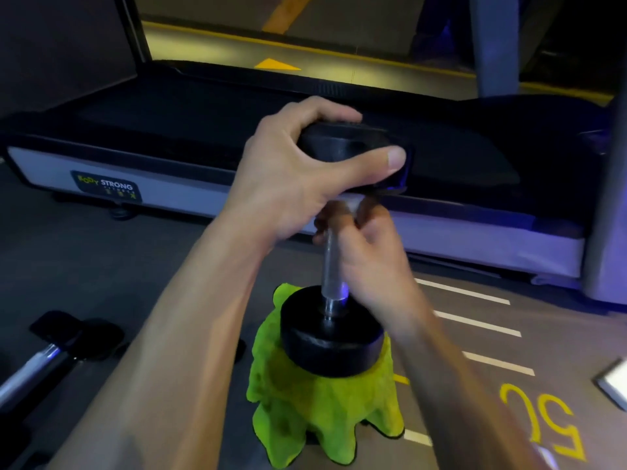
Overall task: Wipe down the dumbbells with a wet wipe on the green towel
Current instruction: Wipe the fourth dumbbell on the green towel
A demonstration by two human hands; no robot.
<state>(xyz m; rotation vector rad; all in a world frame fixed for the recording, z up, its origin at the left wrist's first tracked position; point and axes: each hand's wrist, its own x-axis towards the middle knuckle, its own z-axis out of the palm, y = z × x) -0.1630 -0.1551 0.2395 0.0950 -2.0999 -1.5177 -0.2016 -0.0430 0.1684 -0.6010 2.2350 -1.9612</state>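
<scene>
A black dumbbell stands upright, its lower head resting on the crumpled green towel on the floor. My left hand grips the dumbbell's upper head from above, thumb across the front. My right hand is wrapped around the top of the metal handle, with a bit of pale wet wipe showing above its fingers. The right hand is blurred.
A treadmill with a grey side rail runs across just behind the dumbbell. Another dumbbell lies on the floor at the left. White floor lines, a yellow "50" and a white flat object are on the right.
</scene>
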